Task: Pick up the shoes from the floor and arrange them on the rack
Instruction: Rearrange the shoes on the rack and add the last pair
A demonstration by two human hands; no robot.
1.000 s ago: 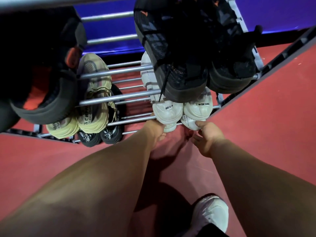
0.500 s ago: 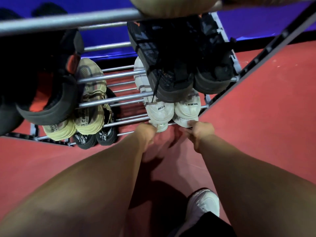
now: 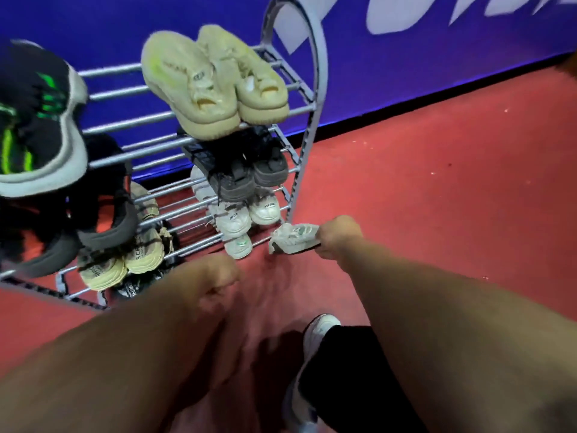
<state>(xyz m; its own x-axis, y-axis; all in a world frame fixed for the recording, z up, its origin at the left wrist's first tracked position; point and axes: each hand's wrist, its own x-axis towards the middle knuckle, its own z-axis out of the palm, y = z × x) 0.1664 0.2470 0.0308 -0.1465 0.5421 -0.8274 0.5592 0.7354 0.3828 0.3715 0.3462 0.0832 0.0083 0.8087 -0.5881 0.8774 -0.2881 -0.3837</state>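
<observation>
Head view, motion blur on both arms.

- Right hand [image 3: 338, 235]: its fingers are wrapped round one end of a small white sneaker with grey-green trim [image 3: 293, 239].
- The held sneaker's long axis lies nearly level, and its free end points left toward the foot of the rack. It sits low over the red floor [image 3: 452, 189], just beside the base of the right arched side frame of the grey metal tube shoe rack [image 3: 315, 98]. I cannot tell whether it touches the floor, nor which end is the toe.
- Left hand [image 3: 215, 276]: the fingers are curled into a loose fist and I see nothing in them. It is near the front edge of the lowest shelf.
- A matching white sneaker with a green mark [image 3: 239, 246] lies on the lowest shelf, one end toward me.
- The pair of white chunky sneakers [image 3: 249, 214] sits one shelf higher.
- The pair of black sneakers [image 3: 246, 171] is above those.
- The pair of beige fuzzy slippers [image 3: 215, 79] is on the top shelf, their long axes running front to back.
- The left side of the rack carries the beige knit sneakers [image 3: 125, 260].
- My operator's own white shoe [image 3: 317, 335] is planted on the floor below.
</observation>
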